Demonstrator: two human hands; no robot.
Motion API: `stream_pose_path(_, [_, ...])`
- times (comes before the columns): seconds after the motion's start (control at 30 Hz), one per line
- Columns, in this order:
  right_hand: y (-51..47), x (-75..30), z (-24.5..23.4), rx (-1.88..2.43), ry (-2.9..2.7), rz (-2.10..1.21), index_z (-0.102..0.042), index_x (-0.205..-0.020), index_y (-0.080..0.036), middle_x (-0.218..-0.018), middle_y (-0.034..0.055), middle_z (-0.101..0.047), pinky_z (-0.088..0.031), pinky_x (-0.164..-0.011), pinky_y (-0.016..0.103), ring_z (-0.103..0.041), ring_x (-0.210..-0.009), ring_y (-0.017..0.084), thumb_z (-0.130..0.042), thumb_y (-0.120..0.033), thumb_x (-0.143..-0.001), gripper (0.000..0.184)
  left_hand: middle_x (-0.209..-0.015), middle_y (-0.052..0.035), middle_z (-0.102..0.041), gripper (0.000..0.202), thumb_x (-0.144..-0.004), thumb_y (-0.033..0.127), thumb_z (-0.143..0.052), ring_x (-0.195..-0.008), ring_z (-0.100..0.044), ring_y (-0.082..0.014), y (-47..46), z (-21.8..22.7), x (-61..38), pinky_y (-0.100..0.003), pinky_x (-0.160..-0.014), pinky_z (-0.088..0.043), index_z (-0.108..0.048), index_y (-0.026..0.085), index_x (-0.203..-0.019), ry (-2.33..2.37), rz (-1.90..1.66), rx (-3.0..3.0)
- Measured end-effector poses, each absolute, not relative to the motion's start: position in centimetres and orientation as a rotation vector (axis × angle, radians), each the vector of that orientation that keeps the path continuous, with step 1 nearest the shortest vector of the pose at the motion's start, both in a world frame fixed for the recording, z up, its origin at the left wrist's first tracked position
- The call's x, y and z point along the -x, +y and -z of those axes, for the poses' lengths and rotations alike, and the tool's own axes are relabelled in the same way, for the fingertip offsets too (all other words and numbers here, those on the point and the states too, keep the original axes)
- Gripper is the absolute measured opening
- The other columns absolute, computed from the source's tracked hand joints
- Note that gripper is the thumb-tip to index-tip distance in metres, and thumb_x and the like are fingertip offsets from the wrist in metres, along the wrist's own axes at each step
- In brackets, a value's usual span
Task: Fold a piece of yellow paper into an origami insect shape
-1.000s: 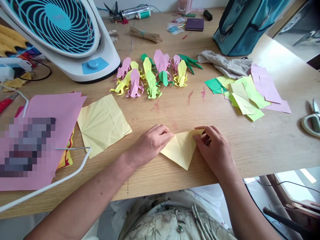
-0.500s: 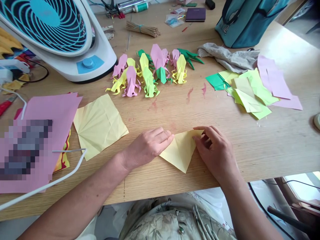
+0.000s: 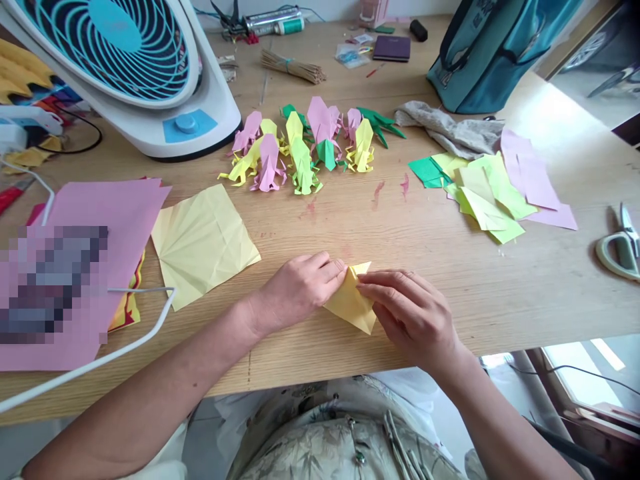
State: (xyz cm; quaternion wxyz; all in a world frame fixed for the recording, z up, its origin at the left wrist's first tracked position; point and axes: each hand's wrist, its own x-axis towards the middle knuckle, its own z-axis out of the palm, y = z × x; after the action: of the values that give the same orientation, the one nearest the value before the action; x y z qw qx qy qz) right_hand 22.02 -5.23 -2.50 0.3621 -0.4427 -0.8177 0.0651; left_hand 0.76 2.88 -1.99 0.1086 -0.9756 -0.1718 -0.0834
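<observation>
A small piece of folded yellow paper (image 3: 351, 305) lies on the table between my two hands. My left hand (image 3: 306, 288) presses on its left side, fingers together, holding it against the tabletop. With my right hand (image 3: 407, 303) I pinch the right flap, which is folded over toward the middle; the fingertips rest on the fold. Part of the paper is hidden under both hands. To the left, a creased pale yellow sheet (image 3: 205, 243) lies flat, apart from my left hand.
Several folded paper figures (image 3: 303, 157) stand behind my hands. A fan (image 3: 200, 127) is at back left, near pink sheets (image 3: 125, 233) and a white cable (image 3: 145, 340). Paper scraps (image 3: 493, 193), a grey cloth (image 3: 445, 127), a teal bag (image 3: 480, 73) and scissors (image 3: 623, 250) are right.
My right hand has moved left, folding the right corner of the yellow paper over toward the middle. My left hand stays on its left side. The view has shifted slightly, bringing the scissors into sight.
</observation>
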Motion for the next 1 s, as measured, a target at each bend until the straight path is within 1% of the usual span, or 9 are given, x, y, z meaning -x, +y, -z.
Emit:
stream_pose_path(0.2, [-5.6,-22.8,2.5,1.077,-2.313,-0.122,-0.063,-0.110,-0.021,-0.116,0.0102,-0.070,-0.051,-0.090,0.041,-0.064,-0.109,0.023,-0.054,-0.007,-0.091,0.026,-0.106,-0.0092,-0.067,0.021,-0.097,0.010,-0.046,-0.090,-0.058,-0.0196,2.7,1.8,-0.7,-0.032,-0.072,-0.049,-0.060,0.010,-0.113,-0.531,0.209,2.872])
stream_pose_path(0.3, [-5.7,-23.2,2.6,1.090,-2.321,-0.136,-0.064,-0.109,-0.020,-0.124,0.0145,-0.066,-0.052,-0.087,0.042,-0.064,-0.107,0.024,-0.052,-0.008,-0.092,0.024,-0.107,-0.0094,-0.067,0.022,-0.097,0.009,-0.046,-0.090,-0.058,-0.0196,2.7,2.0,-0.6,-0.032,-0.073,-0.049,-0.060,0.010,-0.114,-0.539,0.223,2.867])
stream_pose_path(0.37, [-5.7,-23.1,2.6,1.151,-2.250,-0.184,-0.063,-0.110,-0.020,-0.125,0.0144,-0.065,-0.053,-0.084,0.038,-0.065,-0.104,0.023,-0.050,-0.009,-0.093,0.024,-0.107,-0.0092,-0.067,0.022,-0.097,0.009,-0.046,-0.090,-0.058,-0.0197,2.7,2.0,-0.6,-0.032,-0.073,-0.049,-0.060,0.010,-0.115,-0.539,0.228,2.862])
stream_pose_path(0.47, [-5.2,-22.6,2.7,1.383,-2.024,-0.308,-0.060,-0.115,-0.023,-0.112,0.0088,-0.069,-0.053,-0.078,0.032,-0.066,-0.096,0.020,-0.052,-0.015,-0.093,0.025,-0.107,-0.0093,-0.068,0.023,-0.098,0.008,-0.044,-0.090,-0.058,-0.0194,2.7,2.1,-0.6,-0.032,-0.073,-0.049,-0.059,0.010,-0.115,-0.532,0.237,2.854])
stream_pose_path(0.53, [-4.8,-22.3,2.8,1.577,-1.870,-0.367,-0.061,-0.114,-0.023,-0.095,0.0045,-0.070,-0.052,-0.070,0.030,-0.066,-0.082,0.019,-0.057,-0.019,-0.089,0.025,-0.106,-0.0090,-0.068,0.024,-0.097,0.007,-0.043,-0.089,-0.058,-0.0186,2.7,2.1,-0.6,-0.031,-0.072,-0.049,-0.059,0.010,-0.115,-0.531,0.246,2.853])
stream_pose_path(0.63, [-4.3,-22.0,2.9,1.738,-1.777,-0.453,-0.063,-0.109,-0.022,-0.071,-0.0023,-0.064,-0.048,-0.061,0.029,-0.059,-0.060,0.016,-0.061,-0.021,-0.082,0.027,-0.106,-0.0080,-0.068,0.025,-0.097,0.006,-0.043,-0.089,-0.058,-0.0177,2.7,2.1,-0.6,-0.030,-0.073,-0.049,-0.060,0.011,-0.115,-0.535,0.256,2.854])
stream_pose_path(0.7, [-4.2,-21.9,3.0,1.768,-1.770,-0.470,-0.064,-0.109,-0.022,-0.065,-0.0043,-0.060,-0.046,-0.060,0.028,-0.055,-0.054,0.015,-0.061,-0.021,-0.082,0.028,-0.106,-0.0073,-0.068,0.025,-0.097,0.005,-0.043,-0.089,-0.058,-0.0175,2.7,2.1,-0.6,-0.030,-0.073,-0.049,-0.060,0.011,-0.114,-0.536,0.267,2.852])
stream_pose_path(0.87, [-4.5,-22.0,3.3,1.637,-1.879,-0.296,-0.064,-0.101,-0.022,-0.081,0.0017,-0.068,-0.047,-0.068,0.031,-0.061,-0.072,0.019,-0.057,-0.015,-0.086,0.019,-0.103,-0.0082,-0.068,0.025,-0.098,0.006,-0.042,-0.087,-0.057,-0.0180,2.6,2.1,-0.6,-0.031,-0.072,-0.049,-0.061,0.011,-0.114,-0.547,0.283,2.849])
stream_pose_path(1.0, [-4.8,-22.1,3.4,1.466,-2.035,-0.212,-0.064,-0.098,-0.022,-0.092,0.0055,-0.068,-0.047,-0.073,0.033,-0.059,-0.083,0.021,-0.044,0.002,-0.080,0.036,-0.101,-0.0085,-0.067,0.026,-0.096,0.005,-0.043,-0.086,-0.057,-0.0185,2.6,2.1,-0.6,-0.031,-0.071,-0.048,-0.061,0.011,-0.114,-0.561,0.277,2.856])
